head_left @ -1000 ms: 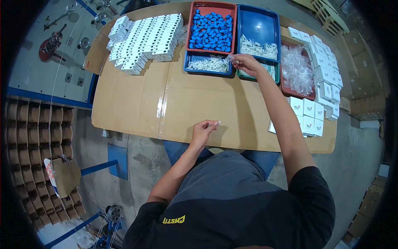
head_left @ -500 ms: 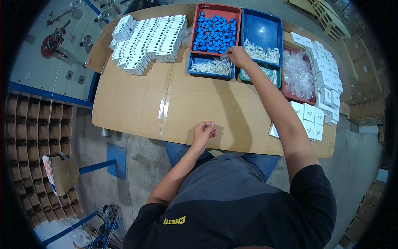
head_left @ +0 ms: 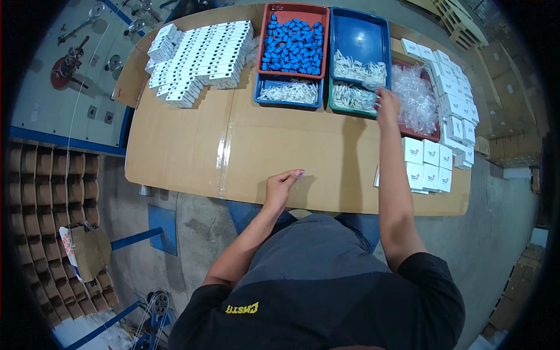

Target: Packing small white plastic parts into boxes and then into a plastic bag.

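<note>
Over the near middle of the cardboard-covered table, my left hand [head_left: 280, 188] pinches a small clear piece [head_left: 300, 174] between thumb and fingertips; its exact kind is too small to make out. My right hand [head_left: 387, 106] is stretched out over the right end of the green tray [head_left: 353, 112], beside the red tray of clear plastic pieces [head_left: 415, 102]. Its fingers are blurred, and I cannot see whether they hold anything. Small white stick-like parts [head_left: 353, 96] lie in the green tray.
A red tray of blue parts [head_left: 294, 44] stands behind a blue tray of white parts [head_left: 290, 92]. Another blue tray [head_left: 360, 35] overlaps the green one. Stacked white boxes [head_left: 204, 55] fill the back left; more white boxes [head_left: 430, 163] stand at the right.
My right hand has moved right, from the front blue tray to the right end of the green tray. My left hand stays low over the table, its fingers now pointing more to the right.
</note>
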`<state>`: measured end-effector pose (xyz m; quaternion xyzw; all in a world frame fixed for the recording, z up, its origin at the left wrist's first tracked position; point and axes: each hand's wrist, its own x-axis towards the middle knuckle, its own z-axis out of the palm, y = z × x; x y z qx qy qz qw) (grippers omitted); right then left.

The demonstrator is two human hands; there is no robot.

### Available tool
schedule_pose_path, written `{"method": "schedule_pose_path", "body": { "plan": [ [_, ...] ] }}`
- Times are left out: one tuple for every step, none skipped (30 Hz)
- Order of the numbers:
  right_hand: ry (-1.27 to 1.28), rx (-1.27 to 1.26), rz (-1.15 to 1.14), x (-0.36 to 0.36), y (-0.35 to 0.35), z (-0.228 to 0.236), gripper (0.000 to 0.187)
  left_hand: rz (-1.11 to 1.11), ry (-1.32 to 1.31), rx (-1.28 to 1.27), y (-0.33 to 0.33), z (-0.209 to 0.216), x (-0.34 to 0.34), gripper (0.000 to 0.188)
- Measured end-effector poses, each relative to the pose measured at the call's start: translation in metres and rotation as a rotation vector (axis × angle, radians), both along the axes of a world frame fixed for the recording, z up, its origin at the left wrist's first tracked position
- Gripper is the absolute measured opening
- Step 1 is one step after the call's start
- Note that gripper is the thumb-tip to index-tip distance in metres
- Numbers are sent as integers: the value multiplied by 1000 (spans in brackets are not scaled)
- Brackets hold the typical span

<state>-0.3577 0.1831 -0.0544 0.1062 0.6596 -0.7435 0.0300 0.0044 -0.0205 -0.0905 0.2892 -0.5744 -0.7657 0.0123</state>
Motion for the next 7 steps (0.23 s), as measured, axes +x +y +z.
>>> {"method": "schedule_pose_path", "body": {
  "plan": [
    [-4,-20,-102,-2,23,-4,20,-9,-6,5,2,1,0,26],
    [-8,-17,-110,-6,40,-1,20,7,-12,27,2,6,-3,25],
    [35,-107,-147,-11,55,2,23,25,-19,50,3,10,-6,25],
    [79,-195,-185,-15,71,8,27,17,-24,55,4,15,-10,25],
    [71,-188,-188,-19,85,11,27,23,-33,89,5,19,-13,25],
    [76,-89,-150,-25,97,14,47,31,-42,123,5,19,-18,26],
    [78,9,-109,-30,106,18,72,33,-19,173,3,16,-27,28]
  ]
}}
